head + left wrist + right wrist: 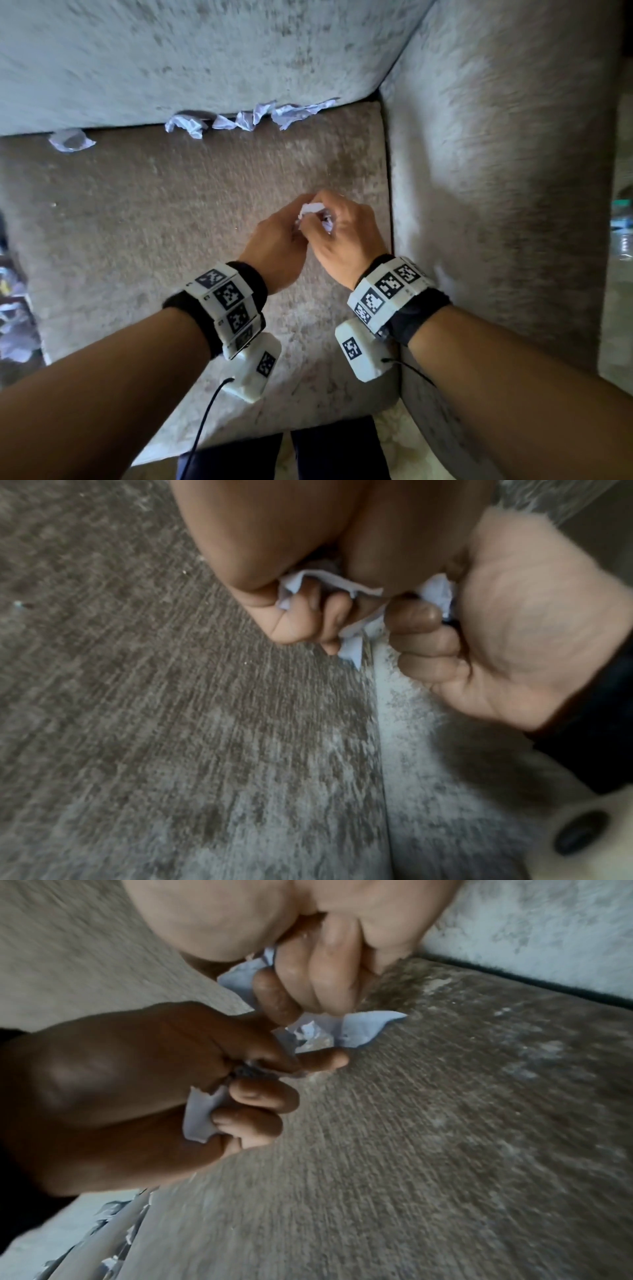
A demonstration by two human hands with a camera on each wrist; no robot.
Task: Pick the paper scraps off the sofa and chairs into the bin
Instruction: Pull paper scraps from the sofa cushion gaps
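Both hands meet over the right part of the brown sofa seat (171, 240). My left hand (291, 224) and right hand (330, 219) each grip crumpled white paper scraps (313, 208) with curled fingers. In the left wrist view the left hand (308, 620) holds a scrap (329, 581), and the right hand (421, 631) holds another (440, 591). In the right wrist view the right hand (301, 988) pinches a scrap (363, 1027). The left hand (253, 1096) clutches one (198, 1118). Several loose scraps (239, 120) lie in the crease under the backrest, one further left (70, 140).
The pale backrest (205, 51) runs along the top and the armrest (496, 205) stands close on the right. My dark-trousered legs (284, 455) are at the seat's front edge. Pale crumpled paper (15, 335) shows in a dark blurred spot at the left edge.
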